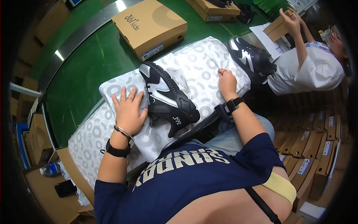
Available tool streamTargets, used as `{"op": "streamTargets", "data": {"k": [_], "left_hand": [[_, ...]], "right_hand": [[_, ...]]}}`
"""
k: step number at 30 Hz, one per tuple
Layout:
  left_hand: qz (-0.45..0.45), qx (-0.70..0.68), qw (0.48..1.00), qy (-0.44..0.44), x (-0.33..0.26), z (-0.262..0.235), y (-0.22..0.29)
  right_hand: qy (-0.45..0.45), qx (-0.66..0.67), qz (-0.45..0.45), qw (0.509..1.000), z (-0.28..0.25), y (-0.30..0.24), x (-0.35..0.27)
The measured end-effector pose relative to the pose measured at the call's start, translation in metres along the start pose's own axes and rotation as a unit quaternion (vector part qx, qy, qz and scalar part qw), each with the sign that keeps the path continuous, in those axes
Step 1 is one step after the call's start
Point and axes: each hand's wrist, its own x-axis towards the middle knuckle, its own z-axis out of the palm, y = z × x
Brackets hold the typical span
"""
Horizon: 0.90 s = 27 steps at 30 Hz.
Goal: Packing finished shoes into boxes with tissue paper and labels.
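A stack of white tissue paper [203, 87] with grey rings and arcs lies across the bench in front of me. On it, beside my left hand, a black and silver sneaker [166, 100] rests on its side. My left hand [128, 112] lies spread on the paper, to the left of that shoe. At the paper's right part, my right hand [226, 84] has its fingers closed in a pinch on the tissue paper. A second black and silver sneaker [249, 58] sits at the stack's right end.
A closed tan shoebox [149, 28] stands on the green bench [80, 78] beyond the paper. Another box [214, 11] is farther back. At right, a co-worker [307, 69] in white holds a small carton [278, 29]. Several shoeboxes [305, 149] fill the lower right; a phone [64, 188] lies in the carton at lower left.
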Motion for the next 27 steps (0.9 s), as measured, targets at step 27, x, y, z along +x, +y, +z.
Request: {"op": "streamTargets", "data": {"k": [27], "left_hand": [[-0.138, -0.069, 0.916, 0.370, -0.003, -0.024, -0.067]], "right_hand": [[0.050, -0.102, -0.460, 0.881, 0.060, -0.164, 0.155]]}}
